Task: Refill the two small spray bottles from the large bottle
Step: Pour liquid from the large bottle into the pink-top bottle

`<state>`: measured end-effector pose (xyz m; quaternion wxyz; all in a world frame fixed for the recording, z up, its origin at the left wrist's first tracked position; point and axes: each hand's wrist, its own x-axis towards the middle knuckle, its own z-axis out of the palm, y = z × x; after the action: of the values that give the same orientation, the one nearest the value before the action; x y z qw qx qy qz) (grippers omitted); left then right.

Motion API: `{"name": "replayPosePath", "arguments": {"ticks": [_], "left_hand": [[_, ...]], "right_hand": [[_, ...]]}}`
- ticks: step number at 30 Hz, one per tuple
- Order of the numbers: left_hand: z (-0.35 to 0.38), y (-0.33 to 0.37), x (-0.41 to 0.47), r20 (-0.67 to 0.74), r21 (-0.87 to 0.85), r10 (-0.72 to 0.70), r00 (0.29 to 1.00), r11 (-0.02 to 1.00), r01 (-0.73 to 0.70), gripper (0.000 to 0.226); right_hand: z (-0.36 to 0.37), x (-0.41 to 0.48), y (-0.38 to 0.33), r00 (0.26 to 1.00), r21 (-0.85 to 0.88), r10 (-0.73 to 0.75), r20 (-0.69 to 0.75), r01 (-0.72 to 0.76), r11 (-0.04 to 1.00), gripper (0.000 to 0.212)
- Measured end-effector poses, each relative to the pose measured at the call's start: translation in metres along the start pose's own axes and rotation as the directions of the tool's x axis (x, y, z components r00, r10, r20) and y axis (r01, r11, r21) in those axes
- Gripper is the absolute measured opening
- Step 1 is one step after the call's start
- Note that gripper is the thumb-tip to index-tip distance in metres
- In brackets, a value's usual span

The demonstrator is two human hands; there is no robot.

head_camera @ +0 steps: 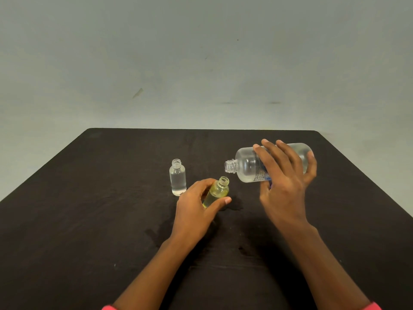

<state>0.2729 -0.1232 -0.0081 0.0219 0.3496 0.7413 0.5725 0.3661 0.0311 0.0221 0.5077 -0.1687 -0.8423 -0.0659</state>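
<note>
I see my right hand (283, 186) with its fingers (271, 153) wrapped around the large bottle (245, 164), which is tipped sideways, open neck just above the yellowish small bottle (218, 191). My left hand (194, 211) grips that one, tilted. The clear small bottle (177, 177) stands uncapped on the surface (89, 209), just to its left.

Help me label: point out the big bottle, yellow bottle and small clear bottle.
big bottle (245, 164), head view, its shoulder.
yellow bottle (220, 190), head view, its shoulder.
small clear bottle (177, 179), head view, body middle.
</note>
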Motion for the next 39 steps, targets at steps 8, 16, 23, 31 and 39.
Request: {"name": "replayPosePath", "arguments": {"ticks": [8,16,23,31,39], "left_hand": [[0.0000,0.0002,0.0001,0.000,-0.006,-0.002,1.000,1.000,0.002,0.031],[0.0009,-0.0012,0.0005,0.001,-0.008,-0.001,1.000,1.000,0.001,0.030],[0.0000,-0.0002,0.0002,0.005,-0.002,-0.004,1.000,1.000,0.004,0.030],[0.0000,0.0006,0.0002,0.002,-0.013,-0.006,1.000,1.000,0.006,0.030],[0.0005,-0.0003,0.0001,-0.001,-0.015,0.003,1.000,1.000,-0.003,0.030]], "right_hand": [[0.0010,-0.0001,0.0002,1.000,-0.003,0.000,0.002,0.000,1.000,0.081],[0.0009,-0.0004,0.0001,1.000,-0.007,0.004,0.001,-0.004,1.000,0.081],[0.0007,-0.0006,0.0002,1.000,-0.003,0.000,0.005,0.000,1.000,0.082],[0.0010,-0.0004,-0.0004,1.000,-0.004,0.000,0.008,0.000,1.000,0.083],[0.0005,-0.0007,-0.0001,1.000,-0.002,-0.002,0.004,0.002,1.000,0.081]]}}
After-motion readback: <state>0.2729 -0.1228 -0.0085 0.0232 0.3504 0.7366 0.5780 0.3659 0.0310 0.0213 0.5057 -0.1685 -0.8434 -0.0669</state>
